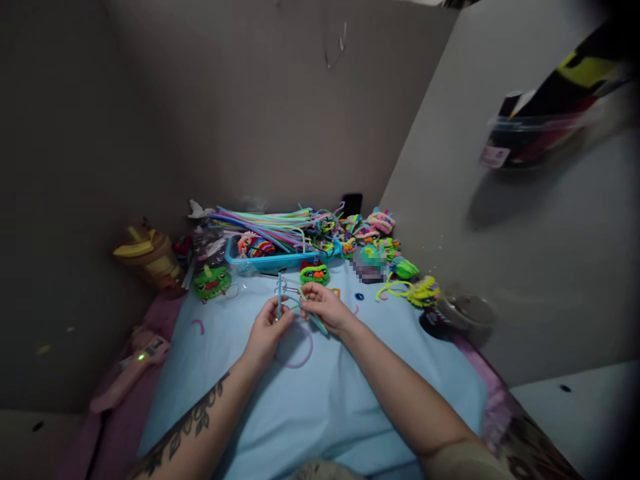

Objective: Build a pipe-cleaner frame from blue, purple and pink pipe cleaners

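Note:
Above the blue cloth, my left hand [270, 327] pinches a light blue pipe cleaner [279, 287] that stands nearly upright. My right hand [326, 308], close beside it, is closed on a pale green pipe cleaner [318, 323] slanting down to the right. A thin strand bridges the gap between the two hands; whether it belongs to the blue or the green piece, I cannot tell. Below the hands hangs or lies a purple pipe cleaner loop [311, 347], its upper part hidden. Just beyond the fingers is a thin metallic tool [290, 289], partly covered.
A blue tray [270, 261] holds pipe cleaners [260, 220] and yarn-like pieces. A green frog-like figure [213, 283] lies left; a green-and-red one [314, 273] sits ahead. Colourful fuzzy pieces [424, 291] line the right. A pink device [131, 373] and brown cup [150, 259] stand left.

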{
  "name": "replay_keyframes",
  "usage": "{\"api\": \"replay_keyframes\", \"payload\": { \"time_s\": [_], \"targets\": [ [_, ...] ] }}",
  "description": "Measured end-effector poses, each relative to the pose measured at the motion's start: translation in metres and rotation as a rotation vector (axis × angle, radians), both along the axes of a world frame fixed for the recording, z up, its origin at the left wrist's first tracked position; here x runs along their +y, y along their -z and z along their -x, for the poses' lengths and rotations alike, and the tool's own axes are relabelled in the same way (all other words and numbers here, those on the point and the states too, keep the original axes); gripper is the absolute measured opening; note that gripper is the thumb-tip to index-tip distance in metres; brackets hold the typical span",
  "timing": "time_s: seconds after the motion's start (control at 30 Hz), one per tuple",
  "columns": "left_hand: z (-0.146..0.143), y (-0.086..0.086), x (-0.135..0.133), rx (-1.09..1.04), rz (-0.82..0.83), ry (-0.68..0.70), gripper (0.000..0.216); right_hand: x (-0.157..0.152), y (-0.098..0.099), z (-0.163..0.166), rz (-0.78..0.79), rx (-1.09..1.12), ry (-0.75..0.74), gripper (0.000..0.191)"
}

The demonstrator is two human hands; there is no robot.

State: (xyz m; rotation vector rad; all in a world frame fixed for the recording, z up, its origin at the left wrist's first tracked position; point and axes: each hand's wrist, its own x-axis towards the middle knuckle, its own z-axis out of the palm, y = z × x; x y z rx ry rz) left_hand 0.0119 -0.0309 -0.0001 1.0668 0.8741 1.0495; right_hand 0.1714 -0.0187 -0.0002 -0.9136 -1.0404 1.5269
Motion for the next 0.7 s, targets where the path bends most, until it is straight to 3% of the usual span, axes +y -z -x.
{"api": "replay_keyframes", "payload": {
  "time_s": [0.2, 0.47, 0.6, 0.7],
  "targets": [
    [0.003, 0.01, 0.006, -0.003, -0.013, -0.135, 0.036, -0.004, 0.011, 0.015, -0.04, -0.1, -0.027, 0.034],
    [0.017, 0.003, 0.017, -0.059, 0.0, -0.228, 0.037, 0.005, 0.02, 0.005, -0.073, -0.268, 0.194, 0.02],
    [0.024, -0.002, 0.022, -0.073, 0.033, -0.24, 0.038, 0.008, 0.015, 0.0, -0.131, -0.389, 0.33, 0.028],
    [0.025, -0.005, 0.03, -0.053, 0.056, -0.184, 0.038, 0.008, 0.004, 0.004, -0.163, -0.443, 0.311, 0.028]
  ]
}}
